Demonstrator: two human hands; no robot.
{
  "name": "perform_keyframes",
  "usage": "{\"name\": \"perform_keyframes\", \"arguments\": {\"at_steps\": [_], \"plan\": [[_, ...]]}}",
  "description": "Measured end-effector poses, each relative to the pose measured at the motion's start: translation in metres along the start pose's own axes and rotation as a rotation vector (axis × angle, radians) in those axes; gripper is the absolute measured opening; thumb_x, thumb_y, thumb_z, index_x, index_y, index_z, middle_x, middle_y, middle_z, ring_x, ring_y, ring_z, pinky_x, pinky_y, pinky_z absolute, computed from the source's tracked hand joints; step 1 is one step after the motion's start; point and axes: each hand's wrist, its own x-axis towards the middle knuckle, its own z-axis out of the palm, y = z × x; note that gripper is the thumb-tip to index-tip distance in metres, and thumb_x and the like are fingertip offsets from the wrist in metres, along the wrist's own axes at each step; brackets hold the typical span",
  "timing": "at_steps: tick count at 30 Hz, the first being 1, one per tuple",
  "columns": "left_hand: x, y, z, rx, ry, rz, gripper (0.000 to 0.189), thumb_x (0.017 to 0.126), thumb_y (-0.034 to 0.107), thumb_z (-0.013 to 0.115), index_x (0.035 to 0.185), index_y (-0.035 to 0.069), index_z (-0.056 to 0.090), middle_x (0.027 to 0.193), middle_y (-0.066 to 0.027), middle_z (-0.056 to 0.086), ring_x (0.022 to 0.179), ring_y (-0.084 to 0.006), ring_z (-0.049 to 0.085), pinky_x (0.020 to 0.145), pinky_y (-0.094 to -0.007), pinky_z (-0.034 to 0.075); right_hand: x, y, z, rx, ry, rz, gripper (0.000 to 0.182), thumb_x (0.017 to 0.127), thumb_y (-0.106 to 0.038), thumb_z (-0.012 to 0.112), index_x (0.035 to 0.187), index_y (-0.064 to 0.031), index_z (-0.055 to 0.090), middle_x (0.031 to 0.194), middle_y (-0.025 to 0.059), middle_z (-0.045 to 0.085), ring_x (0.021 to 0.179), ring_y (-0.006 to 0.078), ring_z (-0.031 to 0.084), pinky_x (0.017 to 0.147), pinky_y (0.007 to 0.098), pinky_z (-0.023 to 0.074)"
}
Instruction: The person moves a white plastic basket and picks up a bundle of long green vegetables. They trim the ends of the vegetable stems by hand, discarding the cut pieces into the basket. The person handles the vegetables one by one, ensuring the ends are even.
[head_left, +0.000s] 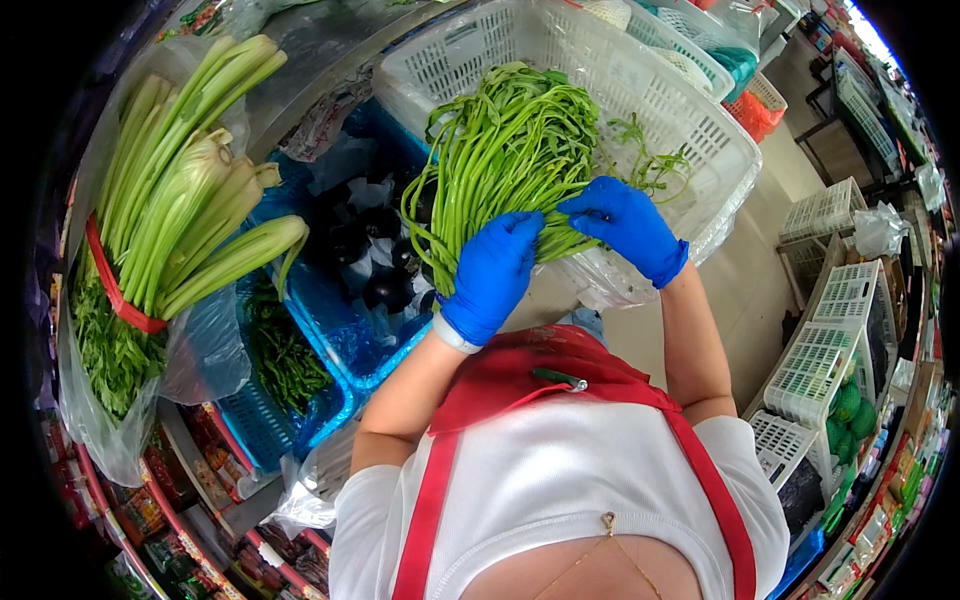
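Observation:
A thick bundle of long-stemmed leafy greens (510, 150), looking like water spinach, lies over the near side of a white perforated plastic crate (705, 135). Both my hands wear blue gloves. At the near edge of the bundle, my left hand (495, 270) has its fingers closed on the stems. My right hand (622, 225) is just to the right, thumb and fingers pinched on stems at the bundle's lower right. Whatever lies within its fingertips is partly hidden. A few loose sprigs (651, 161) rest inside the crate, beyond my right hand.
Left of the greens, a blue crate (337, 360) holds dark round eggplants (386, 289). Green peppers (285, 360) fill another blue basket. Celery (180, 217) tied with red tape (120, 289) lies on plastic at far left. White crates (814, 367) line the right side.

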Motion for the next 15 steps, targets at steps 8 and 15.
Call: {"name": "perform_keyframes", "arguments": {"at_steps": [8,15], "plan": [[-0.002,0.0,0.0,-0.015,-0.002,-0.001,0.034,0.072,-0.004,0.057,0.103,0.007,0.057,0.095,-0.014,0.06,0.082,-0.0313,0.058,0.07,-0.0351,0.048,-0.001,-0.001,0.013,-0.22,0.144,-0.037,0.018,0.077,-0.017,0.06,0.093,-0.0119,0.065,0.088,0.0092,0.059,0.082,0.0281,0.056,0.071,0.0339,0.0458],[-0.003,-0.001,0.003,-0.112,0.028,-0.046,0.028,0.076,-0.002,0.057,0.102,0.007,0.058,0.095,-0.0141,0.06,0.084,-0.0311,0.059,0.07,-0.0348,0.048,0.0,0.013,0.014,-0.258,0.083,-0.258,0.021,0.078,-0.023,0.058,0.098,-0.0175,0.064,0.093,0.0054,0.059,0.08,0.0253,0.058,0.063,0.0347,0.0471]]}}
